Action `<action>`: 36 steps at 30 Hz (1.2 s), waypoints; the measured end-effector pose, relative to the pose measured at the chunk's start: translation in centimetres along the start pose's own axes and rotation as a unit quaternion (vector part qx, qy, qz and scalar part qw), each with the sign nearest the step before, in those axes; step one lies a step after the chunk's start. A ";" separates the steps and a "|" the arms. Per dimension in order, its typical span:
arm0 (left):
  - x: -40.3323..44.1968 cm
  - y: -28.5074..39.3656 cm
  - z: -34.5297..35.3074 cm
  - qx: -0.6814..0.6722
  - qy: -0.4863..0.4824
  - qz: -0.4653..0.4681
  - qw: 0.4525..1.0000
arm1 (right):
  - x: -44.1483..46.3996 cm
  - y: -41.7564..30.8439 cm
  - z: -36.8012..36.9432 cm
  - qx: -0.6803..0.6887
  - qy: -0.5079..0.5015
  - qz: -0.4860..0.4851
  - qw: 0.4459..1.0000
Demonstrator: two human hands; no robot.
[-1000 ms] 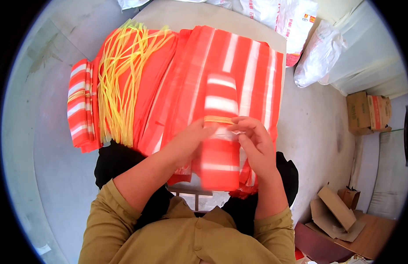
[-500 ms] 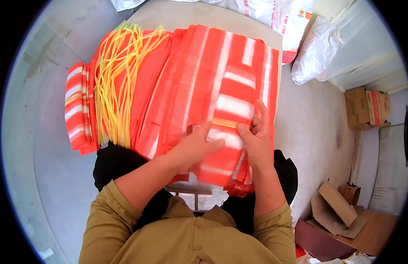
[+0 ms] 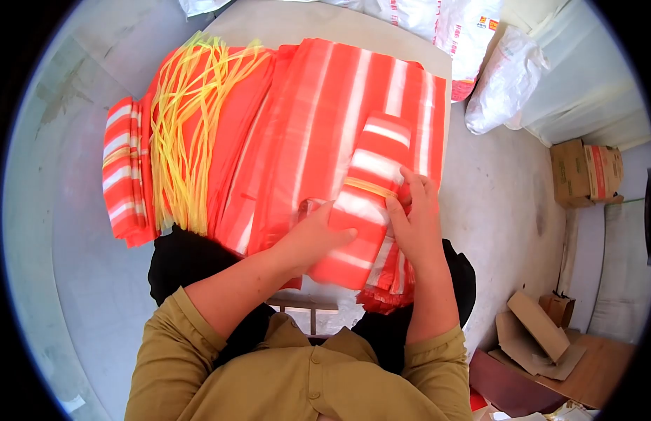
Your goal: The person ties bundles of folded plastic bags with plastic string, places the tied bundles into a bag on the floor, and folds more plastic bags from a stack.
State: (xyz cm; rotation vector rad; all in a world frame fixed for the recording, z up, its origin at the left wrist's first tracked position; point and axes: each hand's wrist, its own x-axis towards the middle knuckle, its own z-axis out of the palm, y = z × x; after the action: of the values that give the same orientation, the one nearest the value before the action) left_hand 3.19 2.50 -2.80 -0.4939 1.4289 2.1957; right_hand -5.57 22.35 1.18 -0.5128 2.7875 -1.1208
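A folded red-and-white striped plastic bundle lies tilted over the near right part of a pile of striped plastic sheets. A thin yellow tie crosses the bundle's middle. My left hand grips its left edge with the thumb on top; the other fingers are hidden beneath. At the right edge, my right hand pinches the bundle beside the tie, fingers curled. Crumpled red-and-white plastic ends hang below, close to my right wrist.
Many loose yellow strips lie across red plastic on the left. Another tied striped bundle sits at the far left. White sacks stand behind the table. Cardboard boxes are to the right, with an opened carton lower down.
Together with both hands, the bundle has slid toward me and turned slightly. Its far end sits lower on the pile, showing more of the stripes behind it.
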 end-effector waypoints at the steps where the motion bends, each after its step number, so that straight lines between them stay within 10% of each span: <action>1: 0.1 -0.2 0.0 0.021 0.017 0.000 1.000 | 0.0 -0.2 -0.1 -0.048 0.020 -0.023 0.998; 7: -0.4 1.6 1.4 0.068 0.063 -0.034 0.995 | 0.2 -0.4 2.5 -0.153 -0.109 -0.258 0.948; 22: -0.2 0.2 0.3 0.023 0.024 0.013 0.999 | 2.0 0.7 2.9 0.015 -0.139 -0.191 0.972; 31: -0.8 0.8 0.6 0.049 0.039 -0.023 0.998 | 3.2 1.2 0.9 -0.112 -0.029 -0.108 0.987; 36: -0.7 0.2 0.0 0.035 0.014 -0.003 0.999 | 2.9 2.0 1.7 -0.200 -0.002 -0.217 0.956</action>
State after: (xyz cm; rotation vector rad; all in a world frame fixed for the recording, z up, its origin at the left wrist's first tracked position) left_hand 3.66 2.35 -2.30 -0.5068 1.5104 2.1340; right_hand -8.46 21.57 -1.32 -1.2115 2.9860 -0.5858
